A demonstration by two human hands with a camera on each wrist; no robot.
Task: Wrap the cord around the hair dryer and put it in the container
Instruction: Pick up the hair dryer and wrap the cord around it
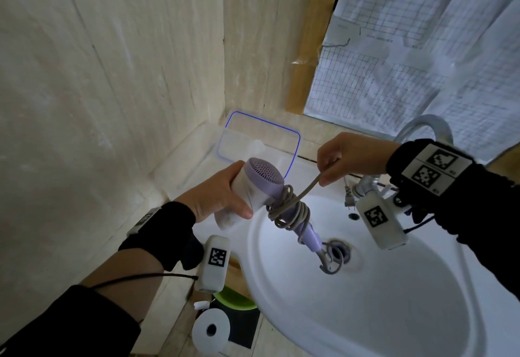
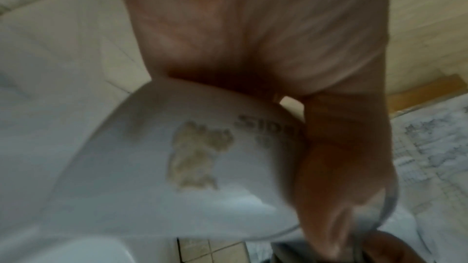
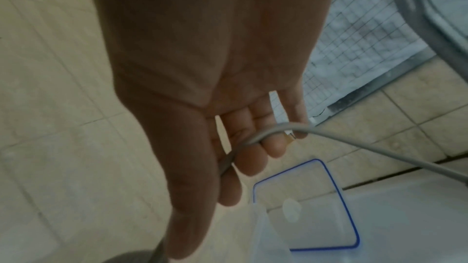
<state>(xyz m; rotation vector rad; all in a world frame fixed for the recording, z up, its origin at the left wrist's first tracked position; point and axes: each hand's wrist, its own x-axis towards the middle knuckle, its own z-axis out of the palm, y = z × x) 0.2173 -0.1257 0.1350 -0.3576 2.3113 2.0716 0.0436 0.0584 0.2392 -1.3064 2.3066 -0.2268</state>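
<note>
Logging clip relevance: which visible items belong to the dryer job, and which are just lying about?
In the job: hair dryer, cord, container, left hand, right hand.
Lying about: sink, faucet, paper roll, green bowl.

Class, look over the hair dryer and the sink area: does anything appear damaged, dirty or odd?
Yes. The hair dryer has a rough tan patch on its white body beside the printed lettering, seemingly residue or scuffing, exact nature unclear.

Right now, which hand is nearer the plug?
Right. The right hand pinches the cord just left of the plug, which dangles below it by the faucet. The left hand grips the dryer body, farther left across the sink.
</note>
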